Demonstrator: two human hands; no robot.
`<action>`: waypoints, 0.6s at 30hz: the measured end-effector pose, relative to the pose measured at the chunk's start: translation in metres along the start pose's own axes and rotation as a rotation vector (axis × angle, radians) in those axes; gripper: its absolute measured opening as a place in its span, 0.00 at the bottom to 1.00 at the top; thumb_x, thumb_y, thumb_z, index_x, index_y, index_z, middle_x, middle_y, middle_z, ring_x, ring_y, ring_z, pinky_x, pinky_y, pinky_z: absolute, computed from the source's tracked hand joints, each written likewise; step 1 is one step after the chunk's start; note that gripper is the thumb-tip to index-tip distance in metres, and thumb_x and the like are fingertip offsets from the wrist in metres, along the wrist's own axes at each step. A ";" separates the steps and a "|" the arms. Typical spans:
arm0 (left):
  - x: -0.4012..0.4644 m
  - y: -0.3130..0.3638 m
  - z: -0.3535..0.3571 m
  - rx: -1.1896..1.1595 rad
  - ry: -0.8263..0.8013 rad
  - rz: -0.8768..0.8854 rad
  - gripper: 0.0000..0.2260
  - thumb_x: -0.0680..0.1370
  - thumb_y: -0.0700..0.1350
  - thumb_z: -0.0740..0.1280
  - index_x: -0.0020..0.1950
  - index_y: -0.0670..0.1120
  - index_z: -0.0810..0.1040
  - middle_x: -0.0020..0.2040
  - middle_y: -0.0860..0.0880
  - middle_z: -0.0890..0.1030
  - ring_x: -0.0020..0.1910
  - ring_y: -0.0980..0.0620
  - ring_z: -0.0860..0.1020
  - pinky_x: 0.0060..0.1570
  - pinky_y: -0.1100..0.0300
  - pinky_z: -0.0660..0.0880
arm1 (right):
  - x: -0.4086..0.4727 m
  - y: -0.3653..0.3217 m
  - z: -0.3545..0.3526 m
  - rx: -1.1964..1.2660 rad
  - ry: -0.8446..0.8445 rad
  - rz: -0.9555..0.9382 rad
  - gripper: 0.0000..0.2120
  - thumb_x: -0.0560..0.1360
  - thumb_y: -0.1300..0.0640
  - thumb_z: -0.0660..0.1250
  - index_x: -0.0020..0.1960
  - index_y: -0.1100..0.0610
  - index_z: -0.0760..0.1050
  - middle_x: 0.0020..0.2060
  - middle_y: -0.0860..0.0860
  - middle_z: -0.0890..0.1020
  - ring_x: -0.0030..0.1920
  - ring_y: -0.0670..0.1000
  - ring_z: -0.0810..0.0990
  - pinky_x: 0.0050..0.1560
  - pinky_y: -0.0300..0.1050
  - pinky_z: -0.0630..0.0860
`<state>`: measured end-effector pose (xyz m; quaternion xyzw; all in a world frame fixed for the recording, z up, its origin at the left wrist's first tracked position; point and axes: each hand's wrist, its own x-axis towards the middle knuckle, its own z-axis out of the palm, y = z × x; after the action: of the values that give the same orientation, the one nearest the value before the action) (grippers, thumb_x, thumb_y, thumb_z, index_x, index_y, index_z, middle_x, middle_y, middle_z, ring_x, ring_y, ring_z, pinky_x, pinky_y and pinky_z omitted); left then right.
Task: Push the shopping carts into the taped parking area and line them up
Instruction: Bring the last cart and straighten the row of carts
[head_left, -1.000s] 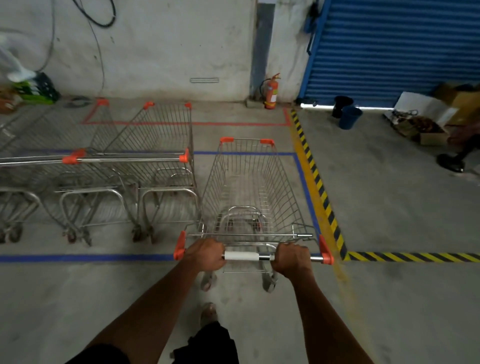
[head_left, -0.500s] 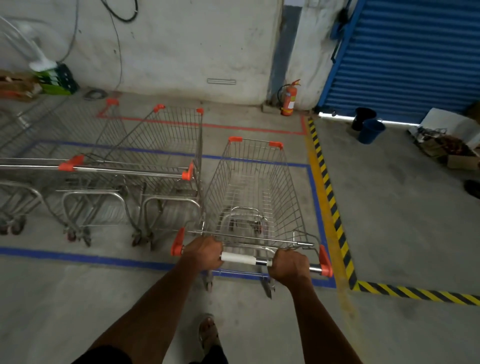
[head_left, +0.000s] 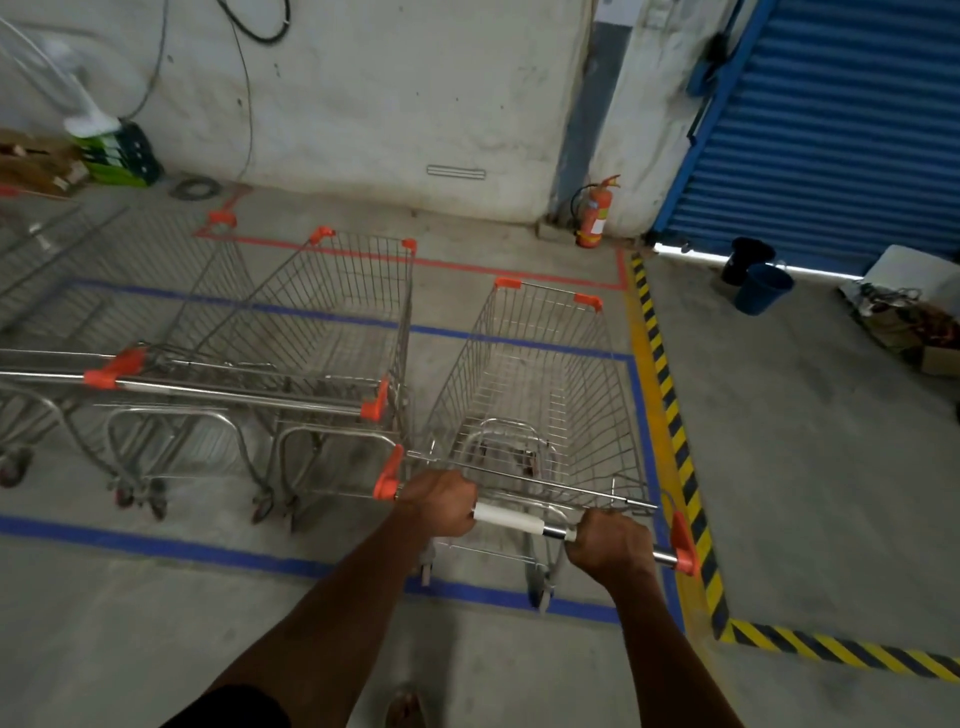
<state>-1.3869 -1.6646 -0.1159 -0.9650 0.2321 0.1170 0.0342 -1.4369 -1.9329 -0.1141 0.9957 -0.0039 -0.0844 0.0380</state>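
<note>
Both fists wrapped tight round the cart handle, left hand just inside the orange end cap, right hand near the other cap. Straight beyond the fingers, the wire shopping cart, rear wheels right on the near blue tape line. Off to the left of the left-hand fingers, parked carts inside the tape. Farther out, a red fire extinguisher by the wall.
</note>
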 end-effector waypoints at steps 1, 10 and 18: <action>0.007 -0.002 0.000 -0.016 0.000 0.002 0.12 0.73 0.54 0.68 0.49 0.48 0.82 0.44 0.47 0.83 0.42 0.44 0.83 0.42 0.53 0.79 | 0.008 0.001 -0.001 -0.012 0.004 -0.002 0.15 0.63 0.44 0.76 0.34 0.54 0.76 0.28 0.52 0.80 0.28 0.54 0.81 0.30 0.42 0.64; 0.060 -0.015 -0.014 -0.029 -0.039 -0.027 0.13 0.75 0.54 0.67 0.54 0.48 0.82 0.47 0.47 0.84 0.46 0.45 0.83 0.42 0.57 0.75 | 0.073 0.012 -0.005 0.097 -0.046 -0.027 0.15 0.70 0.44 0.60 0.32 0.54 0.69 0.30 0.55 0.78 0.33 0.60 0.82 0.34 0.49 0.76; 0.092 -0.042 -0.028 -0.023 -0.114 -0.066 0.13 0.74 0.53 0.69 0.54 0.48 0.82 0.48 0.48 0.84 0.47 0.47 0.83 0.46 0.56 0.78 | 0.104 0.003 -0.011 0.004 0.018 -0.029 0.18 0.74 0.39 0.61 0.48 0.53 0.79 0.44 0.52 0.85 0.47 0.55 0.85 0.47 0.48 0.77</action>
<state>-1.2825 -1.6714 -0.1105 -0.9642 0.1966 0.1733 0.0399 -1.3324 -1.9364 -0.1203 0.9964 0.0107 -0.0762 0.0346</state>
